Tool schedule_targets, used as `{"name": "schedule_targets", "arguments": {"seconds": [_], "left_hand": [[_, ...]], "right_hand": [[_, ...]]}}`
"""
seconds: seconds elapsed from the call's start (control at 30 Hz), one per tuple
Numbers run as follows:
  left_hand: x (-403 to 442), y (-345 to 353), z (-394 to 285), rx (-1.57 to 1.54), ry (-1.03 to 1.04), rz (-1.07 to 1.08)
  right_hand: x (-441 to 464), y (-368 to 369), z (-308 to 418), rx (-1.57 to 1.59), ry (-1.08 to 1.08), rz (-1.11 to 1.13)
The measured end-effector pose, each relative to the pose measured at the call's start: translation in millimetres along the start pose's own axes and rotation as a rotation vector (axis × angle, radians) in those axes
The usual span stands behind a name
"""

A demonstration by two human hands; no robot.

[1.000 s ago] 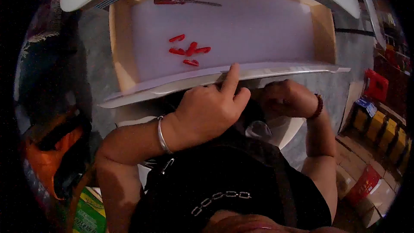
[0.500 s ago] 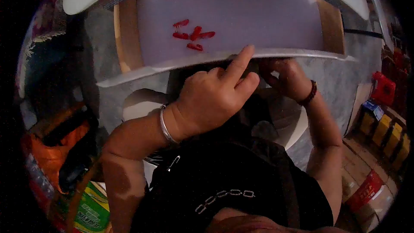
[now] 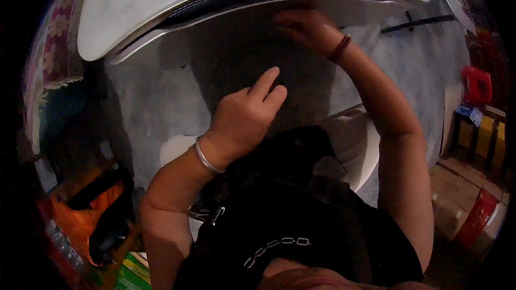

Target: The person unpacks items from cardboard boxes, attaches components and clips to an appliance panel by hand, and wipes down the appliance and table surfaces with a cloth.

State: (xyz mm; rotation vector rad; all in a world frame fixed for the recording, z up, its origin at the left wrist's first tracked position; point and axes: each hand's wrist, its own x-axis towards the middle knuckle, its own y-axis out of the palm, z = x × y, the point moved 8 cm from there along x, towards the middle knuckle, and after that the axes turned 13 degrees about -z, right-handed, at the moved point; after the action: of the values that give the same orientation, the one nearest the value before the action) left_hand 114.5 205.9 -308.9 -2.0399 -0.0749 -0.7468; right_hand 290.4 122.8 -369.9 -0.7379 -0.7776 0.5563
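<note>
Beneath the white tabletop (image 3: pixel 126 11) the drawer is pushed in; its front (image 3: pixel 236 11) shows as a thin pale rim, and its inside is hidden. My right hand (image 3: pixel 309 29), a dark beaded bracelet on its wrist, is raised just under that rim with fingers stretched out and nothing visible in them. Lower and to the left, my left hand (image 3: pixel 244 115) hangs in the air above the floor, holding nothing. Its index finger and thumb are extended and apart, the other fingers curled. A silver bangle (image 3: pixel 207 156) circles that wrist.
A white seat edge (image 3: pixel 365 161) shows beside my lap. At the left are an orange bag (image 3: pixel 88 212) and a patterned cloth (image 3: pixel 62 48). On the right stand a red object (image 3: pixel 477 85), a blue box (image 3: pixel 469 114) and cardboard boxes (image 3: pixel 457 188). A green package (image 3: pixel 131 274) lies lower left.
The drawer has slid inward under the tabletop, hiding the red pieces and the screwdriver. My right hand has moved forward with its fingers straightened. My left hand has come away from the drawer's edge.
</note>
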Motion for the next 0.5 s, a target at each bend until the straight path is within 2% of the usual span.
{"name": "schedule_targets", "arguments": {"seconds": [0.13,0.27,0.5], "left_hand": [[-1.9,-0.3,2.8,0.007,-0.006,0.033],[3.7,17.4,14.7,-0.012,-0.021,0.068],[10.4,30.4,12.2,-0.035,-0.04,0.075]], "right_hand": [[13.0,3.0,1.1,-0.132,0.019,0.033],[23.3,21.1,-43.4,-0.192,0.137,0.087],[31.2,19.4,-50.9,-0.223,0.11,0.076]]}}
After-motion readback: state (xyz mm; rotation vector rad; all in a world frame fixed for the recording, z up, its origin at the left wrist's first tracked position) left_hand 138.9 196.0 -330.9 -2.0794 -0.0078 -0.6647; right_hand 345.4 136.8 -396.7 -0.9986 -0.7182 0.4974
